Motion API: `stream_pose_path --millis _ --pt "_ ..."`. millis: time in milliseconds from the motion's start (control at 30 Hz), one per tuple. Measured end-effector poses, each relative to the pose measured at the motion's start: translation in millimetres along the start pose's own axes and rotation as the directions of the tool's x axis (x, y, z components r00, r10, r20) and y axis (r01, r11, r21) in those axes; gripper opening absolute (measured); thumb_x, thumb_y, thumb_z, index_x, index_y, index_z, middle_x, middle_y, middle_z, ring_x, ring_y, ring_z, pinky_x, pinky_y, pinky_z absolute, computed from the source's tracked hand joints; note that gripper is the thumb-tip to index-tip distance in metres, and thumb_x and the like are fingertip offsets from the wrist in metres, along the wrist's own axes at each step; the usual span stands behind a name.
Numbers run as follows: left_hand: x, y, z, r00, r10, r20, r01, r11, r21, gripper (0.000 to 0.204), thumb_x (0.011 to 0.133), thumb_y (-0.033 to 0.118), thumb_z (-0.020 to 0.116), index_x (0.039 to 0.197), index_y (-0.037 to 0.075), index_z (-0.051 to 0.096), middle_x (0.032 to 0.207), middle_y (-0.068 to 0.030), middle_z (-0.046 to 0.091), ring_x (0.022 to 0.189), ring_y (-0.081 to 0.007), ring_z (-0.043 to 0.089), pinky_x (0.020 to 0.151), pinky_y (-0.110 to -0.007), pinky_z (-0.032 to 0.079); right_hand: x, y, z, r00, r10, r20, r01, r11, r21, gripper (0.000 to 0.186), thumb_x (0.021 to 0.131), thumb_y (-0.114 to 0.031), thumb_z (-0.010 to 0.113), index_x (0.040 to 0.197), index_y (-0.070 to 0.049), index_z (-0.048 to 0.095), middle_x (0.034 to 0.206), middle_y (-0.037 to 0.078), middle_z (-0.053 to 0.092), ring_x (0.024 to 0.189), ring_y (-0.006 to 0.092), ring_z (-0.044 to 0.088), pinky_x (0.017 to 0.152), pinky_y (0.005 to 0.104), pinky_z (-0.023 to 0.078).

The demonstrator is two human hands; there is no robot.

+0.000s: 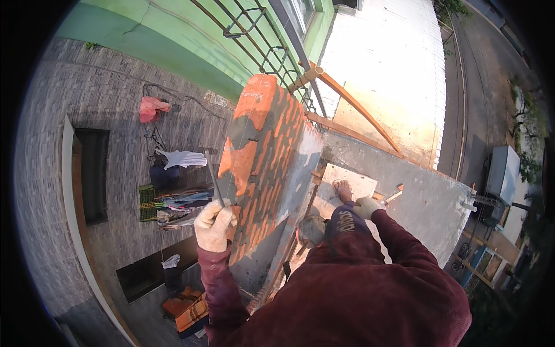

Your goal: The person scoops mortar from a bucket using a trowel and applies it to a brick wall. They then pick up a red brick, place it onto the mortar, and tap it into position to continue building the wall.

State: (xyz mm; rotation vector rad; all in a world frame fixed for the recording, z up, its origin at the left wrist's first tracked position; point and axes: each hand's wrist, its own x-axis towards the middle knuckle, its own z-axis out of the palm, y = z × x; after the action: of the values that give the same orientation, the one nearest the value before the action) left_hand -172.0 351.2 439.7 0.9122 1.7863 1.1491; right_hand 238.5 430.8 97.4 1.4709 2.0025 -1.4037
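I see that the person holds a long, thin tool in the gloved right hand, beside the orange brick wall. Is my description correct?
The hand is wrong: the head view shows the long, thin tool in the person's gloved left hand. The rest stands: it is beside the orange brick wall.

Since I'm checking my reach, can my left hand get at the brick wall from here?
Probably yes: the left hand appears close beside the brick wall, with nothing visible between them, though its grip is closed on a thin rod.
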Motion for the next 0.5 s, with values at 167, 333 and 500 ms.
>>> stream_pose_path --millis 167,333,500 --pt "4.8 -7.3 48.8 0.970 -0.009 0.242 -0.005 0.998 0.056 0.014 0.096 0.004 0.065 0.106 -0.005 0.070 0.090 -0.0068 0.067 0.074 -0.0136 0.064 0.070 -0.029 0.050 23.0 72.4 31.5 0.979 0.205 0.011 -0.201 0.948 0.248 0.042 0.086 -0.032 0.060 0.109 -0.003 0.080 0.108 0.026 0.076 0.105 0.0424 0.073 0.096 0.0475 0.057" --pt "-24.4 -55.0 86.3 0.893 -0.153 0.423 0.095 0.983 0.155 0.015 0.095 0.002 0.064 0.106 -0.004 0.071 0.089 -0.0072 0.066 0.075 -0.0119 0.061 0.071 -0.028 0.049 15.1 77.2 26.5 0.958 0.286 0.040 -0.278 0.879 0.388 0.040 0.086 -0.028 0.062 0.111 -0.001 0.079 0.103 0.024 0.078 0.097 0.0349 0.077 0.090 0.0420 0.059" --pt "-105.1 -199.9 91.5 0.740 -0.583 0.336 0.578 0.806 0.128 0.019 0.097 0.012 0.071 0.108 -0.002 0.074 0.087 -0.0034 0.066 0.076 -0.0094 0.060 0.067 -0.029 0.049 25.8 85.7 43.7 0.960 0.277 -0.049 -0.238 0.892 0.383 0.039 0.087 -0.029 0.063 0.110 -0.003 0.081 0.104 0.021 0.079 0.096 0.0321 0.078 0.089 0.0409 0.060"
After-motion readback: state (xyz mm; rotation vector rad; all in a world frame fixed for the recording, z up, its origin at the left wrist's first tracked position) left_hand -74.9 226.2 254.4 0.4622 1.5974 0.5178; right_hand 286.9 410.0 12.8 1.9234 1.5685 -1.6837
